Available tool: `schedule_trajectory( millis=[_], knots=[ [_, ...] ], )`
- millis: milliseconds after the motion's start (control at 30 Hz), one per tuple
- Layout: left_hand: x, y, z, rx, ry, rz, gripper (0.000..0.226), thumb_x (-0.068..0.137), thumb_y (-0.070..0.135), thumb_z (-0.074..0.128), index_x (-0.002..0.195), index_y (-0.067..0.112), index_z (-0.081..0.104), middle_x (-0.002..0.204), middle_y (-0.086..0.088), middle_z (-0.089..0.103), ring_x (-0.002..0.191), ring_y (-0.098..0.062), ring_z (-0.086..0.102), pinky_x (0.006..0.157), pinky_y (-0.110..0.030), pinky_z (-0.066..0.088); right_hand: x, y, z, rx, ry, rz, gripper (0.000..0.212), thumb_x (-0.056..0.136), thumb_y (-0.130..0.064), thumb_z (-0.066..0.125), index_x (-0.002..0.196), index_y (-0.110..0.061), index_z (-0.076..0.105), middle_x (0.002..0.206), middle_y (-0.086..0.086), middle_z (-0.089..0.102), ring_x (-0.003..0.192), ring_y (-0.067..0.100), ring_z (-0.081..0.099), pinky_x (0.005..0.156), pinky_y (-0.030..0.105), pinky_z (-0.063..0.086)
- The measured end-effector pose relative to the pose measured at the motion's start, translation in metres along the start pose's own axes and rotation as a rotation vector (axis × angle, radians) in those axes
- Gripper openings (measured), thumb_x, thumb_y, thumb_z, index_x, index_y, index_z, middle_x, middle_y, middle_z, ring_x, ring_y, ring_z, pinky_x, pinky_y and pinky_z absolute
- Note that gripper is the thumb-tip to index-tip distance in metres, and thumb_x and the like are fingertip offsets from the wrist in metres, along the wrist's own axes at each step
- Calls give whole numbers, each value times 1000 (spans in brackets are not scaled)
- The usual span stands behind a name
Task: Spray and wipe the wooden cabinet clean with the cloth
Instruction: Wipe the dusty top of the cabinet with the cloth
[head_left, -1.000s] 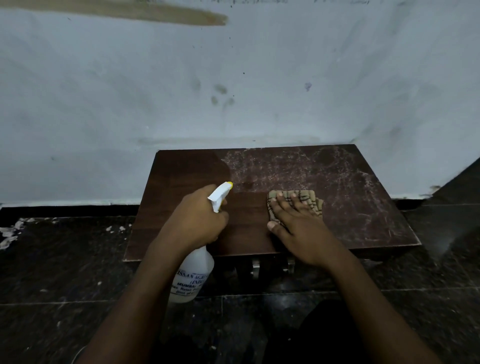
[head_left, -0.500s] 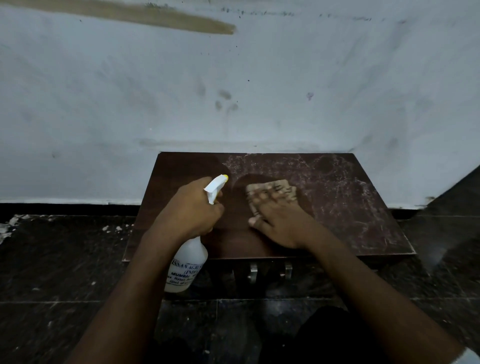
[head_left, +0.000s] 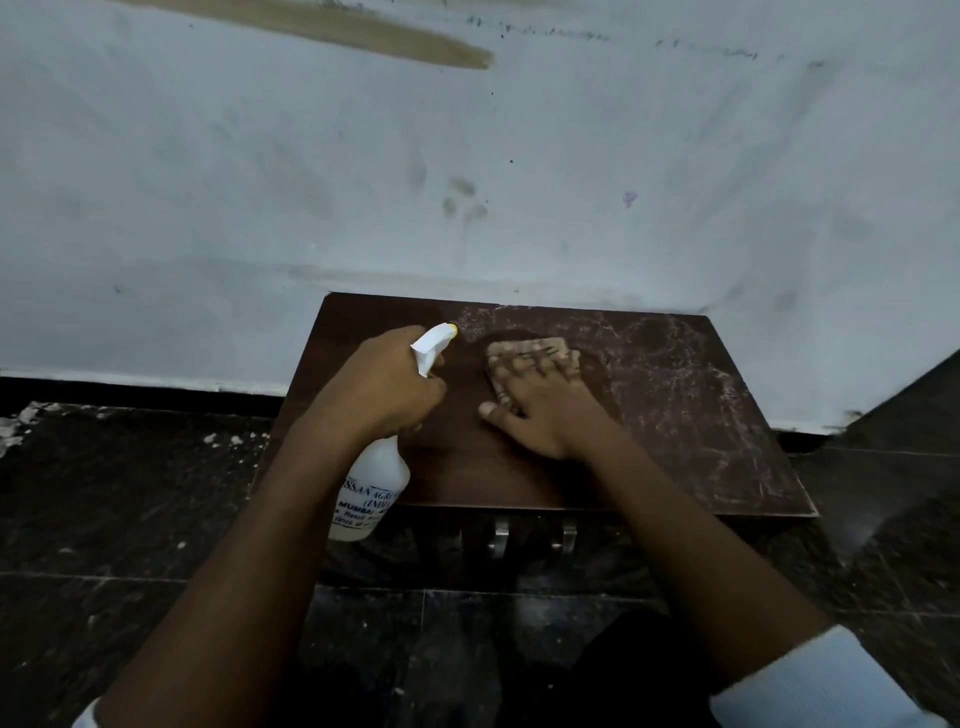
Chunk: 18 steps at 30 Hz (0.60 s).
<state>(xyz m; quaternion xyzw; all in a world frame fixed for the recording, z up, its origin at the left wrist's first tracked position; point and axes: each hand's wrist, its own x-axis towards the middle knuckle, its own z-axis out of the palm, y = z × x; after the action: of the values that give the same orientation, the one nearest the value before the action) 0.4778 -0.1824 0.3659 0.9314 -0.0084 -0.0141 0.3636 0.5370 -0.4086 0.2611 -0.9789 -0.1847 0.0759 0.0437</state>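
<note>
The wooden cabinet (head_left: 691, 415) stands against the wall, its right side chalky. Our right hand (head_left: 545, 410) presses the cloth (head_left: 535, 349) flat mid-top with fingers spread; a dry cloth may only smear. Our left hand (head_left: 382, 384), wrapped round the spray bottle (head_left: 371, 486), could mist the wall (head_left: 467, 182).

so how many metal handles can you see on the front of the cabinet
2: one metal handle just below the cabinet's front edge near the middle, the other right beside it. The forearms may hide more.
</note>
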Motion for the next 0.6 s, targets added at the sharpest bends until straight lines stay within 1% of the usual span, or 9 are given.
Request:
schedule_trajectory(
  millis=[100,167,267,333,367,400,467,533,600],
  knots=[
    [1,-3,1,-34,-27,-9,15,87,13,64,101,18,65,86,-4,71,49,-18,70,61,-35,60,25,20,-18,-20,-55,200,88,91,-84,14,164,-36,-2,172,1,-12,158,31,-13,122,50,-16],
    [3,-5,-1,-66,-10,-17,16,87,13,64,102,18,65,86,-4,72,43,-13,68,55,-29,55,45,4,-26,-22,-52,207,91,92,-84,17,165,-33,-2,172,3,-12,158,31,-12,122,52,-16],
    [4,-6,-3,-95,-2,-33,20,86,11,62,105,18,66,87,-6,74,43,-15,68,52,-26,52,40,-31,-17,-30,-60,2,96,87,-88,13,165,-33,-2,173,3,-8,158,29,-10,123,52,-14],
    [3,-3,1,-110,-21,-26,21,85,10,60,105,15,65,80,-10,75,43,-17,68,50,-24,52,11,-26,-5,-51,-42,-141,98,83,-92,4,163,-37,-5,173,1,-7,158,26,-13,124,49,-14],
    [3,-1,4,-124,-37,-21,20,85,10,60,104,14,65,78,-10,74,43,-17,68,49,-22,52,-4,-12,-2,-61,-36,-154,98,81,-93,1,163,-39,-7,173,0,-7,158,24,-14,124,49,-15],
    [3,1,5,-134,-51,-20,18,85,10,60,102,15,65,78,-9,73,42,-16,68,47,-21,51,-12,4,-2,-72,-33,-131,99,80,-94,1,163,-39,-8,173,-1,-6,158,24,-13,124,50,-15],
    [5,-1,1,-145,-68,-29,17,86,10,60,101,16,64,80,-8,72,41,-15,66,49,-23,51,-7,31,-9,-74,-27,8,101,82,-92,7,164,-34,-6,173,0,-6,158,26,-10,123,49,-14],
    [9,-8,-9,-137,-64,-36,17,87,10,61,101,17,65,80,-8,72,41,-15,65,48,-24,51,18,36,-23,-21,-49,166,99,87,-88,11,164,-29,-6,173,2,-8,159,29,-8,123,49,-13],
    [12,-12,-15,-137,-57,-44,16,87,10,62,100,19,65,79,-6,71,41,-15,66,46,-23,50,48,25,-36,14,-73,235,98,89,-87,10,165,-27,-7,172,3,-11,158,32,-8,124,51,-12]
  ],
)
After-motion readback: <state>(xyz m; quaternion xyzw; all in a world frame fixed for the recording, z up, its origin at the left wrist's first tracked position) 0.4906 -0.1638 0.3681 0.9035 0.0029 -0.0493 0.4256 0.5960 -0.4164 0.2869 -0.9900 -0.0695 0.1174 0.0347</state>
